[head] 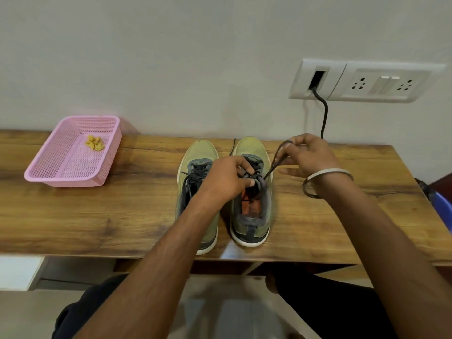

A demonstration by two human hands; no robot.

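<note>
While seated at the bottom of the frame, dark trousers (73,314) tucked under the front edge of the wooden table (97,216), both forearms reaching up through the middle. Just past that edge, two olive-green shoes side by side, heels toward the bottom, toes toward the wall: left-of-centre shoe (197,152) partly hidden by the left forearm, right-of-centre shoe (252,223) showing its dark collar and orange lining. Over the tongue of the right-of-centre shoe, left hand (227,177) curled, fingertips pinching the dark lace (273,163) where it crosses. Up and to the right, right hand (308,155) closed round a loop of the same lace, drawn taut from the eyelets up to the fingers; silver bangle (327,178) on that wrist. Further back at the left of the frame, pink mesh basket (66,177) on the table, small yellow pieces (94,143) inside. Farthest, upper right, white socket panel (362,81) on the wall, black cable (324,113) hanging from it.
</note>
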